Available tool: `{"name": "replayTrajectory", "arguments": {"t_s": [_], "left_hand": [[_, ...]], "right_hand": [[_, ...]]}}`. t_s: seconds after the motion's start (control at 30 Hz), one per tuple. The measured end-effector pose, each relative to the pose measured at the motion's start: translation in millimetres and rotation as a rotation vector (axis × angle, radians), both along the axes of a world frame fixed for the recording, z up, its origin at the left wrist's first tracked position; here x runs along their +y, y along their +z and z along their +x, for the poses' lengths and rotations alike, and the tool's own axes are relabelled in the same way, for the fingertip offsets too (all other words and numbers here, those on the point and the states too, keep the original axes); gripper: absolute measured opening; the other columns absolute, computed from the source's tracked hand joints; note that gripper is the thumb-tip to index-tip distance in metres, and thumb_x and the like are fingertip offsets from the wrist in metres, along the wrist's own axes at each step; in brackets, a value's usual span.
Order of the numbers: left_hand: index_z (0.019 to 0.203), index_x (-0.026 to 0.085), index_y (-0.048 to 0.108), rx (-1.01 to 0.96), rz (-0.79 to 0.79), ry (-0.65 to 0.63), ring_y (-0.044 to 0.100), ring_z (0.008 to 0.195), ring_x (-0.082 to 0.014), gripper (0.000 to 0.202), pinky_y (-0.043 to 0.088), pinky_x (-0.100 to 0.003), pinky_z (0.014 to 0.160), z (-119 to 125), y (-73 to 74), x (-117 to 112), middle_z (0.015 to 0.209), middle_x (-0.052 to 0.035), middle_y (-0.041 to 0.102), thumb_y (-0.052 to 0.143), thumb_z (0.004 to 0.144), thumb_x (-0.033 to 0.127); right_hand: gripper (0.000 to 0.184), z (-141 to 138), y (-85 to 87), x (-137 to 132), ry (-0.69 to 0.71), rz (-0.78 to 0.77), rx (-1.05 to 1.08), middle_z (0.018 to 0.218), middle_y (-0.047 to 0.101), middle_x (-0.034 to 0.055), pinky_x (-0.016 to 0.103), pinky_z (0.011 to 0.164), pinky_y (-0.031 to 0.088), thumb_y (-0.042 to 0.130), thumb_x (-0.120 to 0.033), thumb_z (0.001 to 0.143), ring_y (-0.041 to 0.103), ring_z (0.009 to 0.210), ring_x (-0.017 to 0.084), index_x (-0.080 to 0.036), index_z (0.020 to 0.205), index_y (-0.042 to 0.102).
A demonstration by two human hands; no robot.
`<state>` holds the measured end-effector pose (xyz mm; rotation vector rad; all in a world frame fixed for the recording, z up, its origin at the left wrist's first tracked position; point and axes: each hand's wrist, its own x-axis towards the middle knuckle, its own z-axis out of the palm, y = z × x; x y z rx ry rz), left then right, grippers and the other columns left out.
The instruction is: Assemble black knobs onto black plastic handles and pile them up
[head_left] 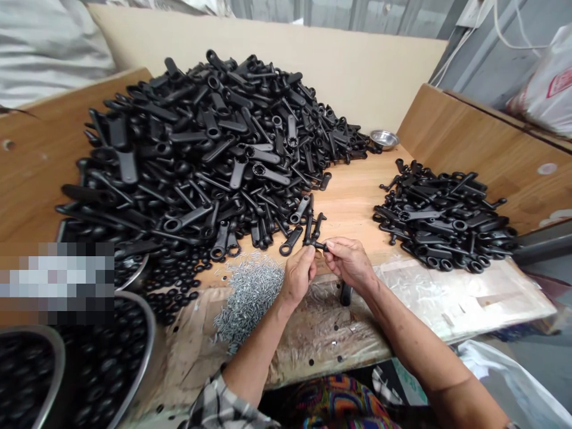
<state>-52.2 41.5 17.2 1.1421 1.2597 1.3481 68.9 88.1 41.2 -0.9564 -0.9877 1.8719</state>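
Note:
My left hand (pixel 299 275) and my right hand (pixel 351 262) meet over the near part of the wooden bench. Between them is a black crank handle (pixel 309 229); the left fingers are closed round its lower part, and the right fingers pinch the knob end (pixel 322 245). Just beyond, a few loose black handles (pixel 291 241) lie at the foot of a large heap of black crank handles (pixel 214 149). Left of my left forearm spreads a pile of small silver pins (pixel 250 295). Another black handle (pixel 345 294) lies below my right wrist, partly hidden.
A smaller pile of black cranks with knobs (pixel 442 217) sits on the right. Metal bowls of black round caps (pixel 149 325) stand at the lower left, with loose caps (pixel 174 286) nearby. Wooden boards (pixel 487 149) wall the bench. A small metal dish (pixel 384 139) is at the back.

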Motion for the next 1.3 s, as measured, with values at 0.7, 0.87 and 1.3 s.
{"name": "replayTrajectory", "arguments": {"t_s": [0.7,0.87,1.3], "left_hand": [[0.087,0.016,0.054,0.552,0.125,0.171,0.053,0.063,-0.0128,0.031,0.039,-0.023,0.062,7.9,-4.1,-7.2,0.069,-0.0017,0.058,0.033,0.087,0.040],[0.094,0.017,0.057,0.584,0.071,0.131,0.056,0.066,-0.0139,0.035,0.041,-0.023,0.063,2.3,-0.7,-4.8,0.071,-0.0019,0.060,0.034,0.087,0.042],[0.109,0.016,0.047,0.599,0.177,0.224,0.056,0.077,-0.0158,0.044,0.042,-0.026,0.068,-4.6,-5.2,1.4,0.091,-0.0044,0.060,0.029,0.085,0.049]], "right_hand": [[0.021,-4.9,-2.6,-7.4,-0.099,-0.003,-0.027,0.047,0.047,-0.0044,0.015,0.030,0.023,0.064,-0.033,0.065,0.037,0.036,0.004,-0.014,0.061,0.056],[0.022,-1.0,-7.7,4.2,-0.004,-0.020,-0.011,0.047,0.050,-0.0038,0.015,0.029,0.022,0.065,-0.033,0.062,0.040,0.034,0.004,-0.013,0.062,0.056],[0.020,125.9,75.1,81.7,-0.480,0.632,-0.576,0.052,0.053,-0.0015,0.016,0.032,0.033,0.057,-0.031,0.071,0.045,0.039,0.006,-0.011,0.073,0.059]]}}
